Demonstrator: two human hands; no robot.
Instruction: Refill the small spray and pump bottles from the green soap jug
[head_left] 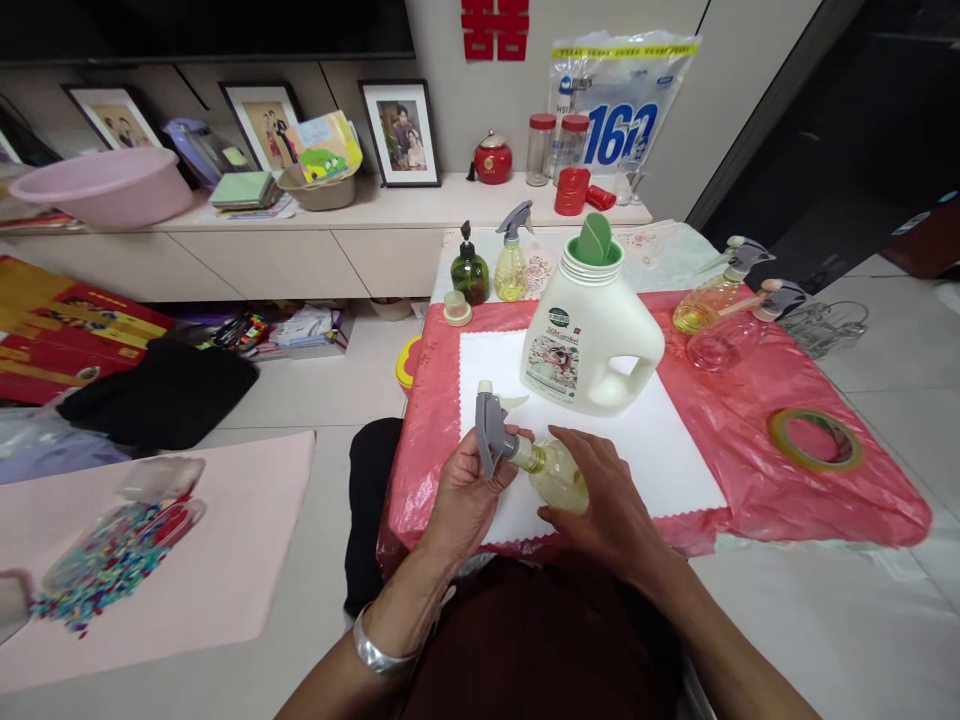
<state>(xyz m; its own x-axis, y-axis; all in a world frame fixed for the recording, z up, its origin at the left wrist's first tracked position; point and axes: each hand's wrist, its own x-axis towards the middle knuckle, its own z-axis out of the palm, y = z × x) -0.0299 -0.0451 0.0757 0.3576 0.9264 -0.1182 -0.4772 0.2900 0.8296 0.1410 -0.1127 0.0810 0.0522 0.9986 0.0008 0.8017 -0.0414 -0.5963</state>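
A small clear spray bottle (559, 472) with yellowish liquid lies tilted over the white mat (675, 450), held in both hands. My left hand (465, 490) grips its grey trigger head (491, 430) and neck. My right hand (604, 500) wraps around the bottle's body. Just behind stands a large white detergent jug (589, 335) with a green funnel (596, 240) in its mouth.
On the red plastic cover (825, 440) lie two spray bottles (720, 300) at the right and a tape roll (815, 438). A green pump bottle (469, 272), a yellow spray bottle (511, 262) and a small cap (457, 308) stand at the far left. A pink mat with beads (112, 560) lies on the floor.
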